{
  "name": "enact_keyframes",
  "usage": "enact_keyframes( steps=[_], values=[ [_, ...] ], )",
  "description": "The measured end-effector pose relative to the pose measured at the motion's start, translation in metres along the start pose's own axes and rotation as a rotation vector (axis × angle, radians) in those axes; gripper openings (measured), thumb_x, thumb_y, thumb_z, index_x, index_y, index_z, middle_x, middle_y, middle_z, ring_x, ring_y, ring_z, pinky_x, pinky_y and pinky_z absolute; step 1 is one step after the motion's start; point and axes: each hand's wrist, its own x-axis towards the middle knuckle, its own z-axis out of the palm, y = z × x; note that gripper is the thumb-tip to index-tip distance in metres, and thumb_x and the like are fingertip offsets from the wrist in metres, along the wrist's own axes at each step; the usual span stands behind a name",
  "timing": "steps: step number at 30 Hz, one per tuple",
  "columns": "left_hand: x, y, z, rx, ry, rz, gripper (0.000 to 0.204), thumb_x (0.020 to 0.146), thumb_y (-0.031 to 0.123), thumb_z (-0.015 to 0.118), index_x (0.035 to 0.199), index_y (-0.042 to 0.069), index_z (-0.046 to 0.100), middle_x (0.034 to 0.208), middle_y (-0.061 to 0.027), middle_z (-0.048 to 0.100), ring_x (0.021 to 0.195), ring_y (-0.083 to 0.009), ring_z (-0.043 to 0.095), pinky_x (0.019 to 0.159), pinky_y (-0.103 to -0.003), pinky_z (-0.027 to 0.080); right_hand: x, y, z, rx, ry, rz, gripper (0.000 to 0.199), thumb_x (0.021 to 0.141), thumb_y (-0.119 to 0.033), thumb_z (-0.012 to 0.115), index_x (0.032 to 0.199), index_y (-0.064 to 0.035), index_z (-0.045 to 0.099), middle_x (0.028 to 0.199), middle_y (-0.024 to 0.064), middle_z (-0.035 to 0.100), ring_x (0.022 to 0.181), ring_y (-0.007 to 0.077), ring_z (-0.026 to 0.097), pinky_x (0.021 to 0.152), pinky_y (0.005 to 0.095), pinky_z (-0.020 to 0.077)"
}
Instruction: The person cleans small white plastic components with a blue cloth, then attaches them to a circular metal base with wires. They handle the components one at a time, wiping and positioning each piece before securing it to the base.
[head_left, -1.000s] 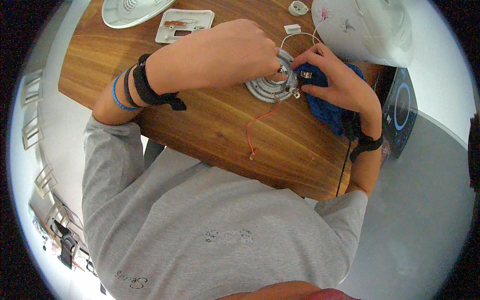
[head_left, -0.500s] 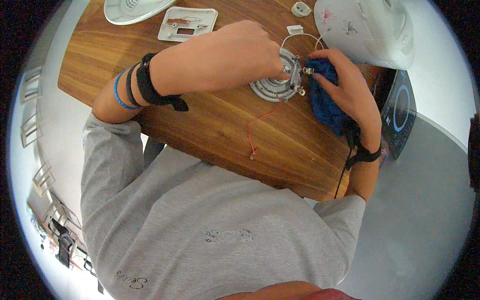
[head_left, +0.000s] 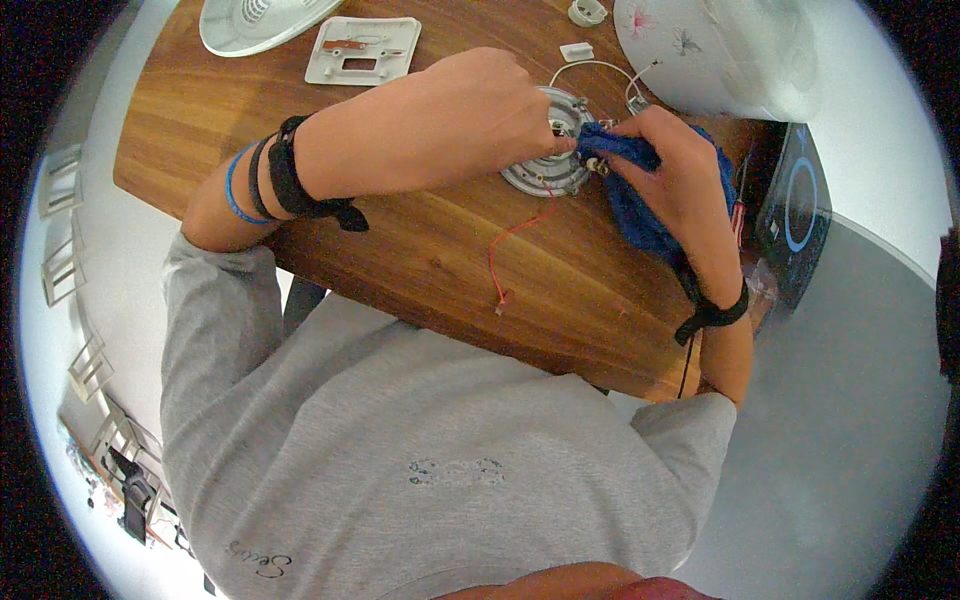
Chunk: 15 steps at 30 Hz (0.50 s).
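Note:
My left hand (head_left: 485, 110) is closed on a round grey metal plate (head_left: 533, 187) with ringed grooves and terminals, which rests on the wooden table; its fingertips are partly hidden behind the hand. A thin red wire (head_left: 492, 252) trails from the plate toward the table's front edge, and a white wire (head_left: 600, 63) loops out behind it. In my right hand (head_left: 682, 165) is a bunched dark blue cloth (head_left: 642, 222). One end of that cloth is pinched between thumb and fingers and reaches the plate's right side, close to my left fingertips.
A white kettle body (head_left: 715, 65) with printed flowers lies at the far right. Behind my left forearm are a white square cover (head_left: 322, 68) and a white round dish-like part (head_left: 228, 42). A small white cap (head_left: 587, 13) and a black ringed panel (head_left: 797, 225) flank the work.
My right hand has turned and gathered the cloth's end into a pinch, bringing it left onto the plate's edge. My left hand stays on the plate.

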Motion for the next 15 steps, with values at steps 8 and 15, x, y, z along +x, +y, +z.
enact_keyframes(
  steps=[8,15],
  values=[
    [0.0,0.003,0.012,0.03,0.058,0.012,0.048,0.096,0.016,0.064,0.142,0.03,0.068,0.112,-0.0075,0.072,0.088,-0.0286,0.075,0.078,-0.041,0.061,0.014,0.0,0.011,-0.068,-0.04,0.204,0.042,0.084,-0.017,0.089,0.11,-0.004,0.058,0.099,0.0181,0.072,0.092,0.0427,0.071,0.079,0.0462,0.057],
    [-0.001,0.004,0.009,0.012,0.03,0.028,0.049,0.096,0.015,0.065,0.144,0.02,0.065,0.11,-0.0109,0.073,0.088,-0.0284,0.075,0.078,-0.04,0.059,0.012,0.014,0.02,-0.053,-0.126,0.0,0.039,0.091,-0.017,0.081,0.118,-0.0036,0.057,0.109,0.0225,0.069,0.1,0.0479,0.068,0.086,0.0516,0.0572]
  ],
)
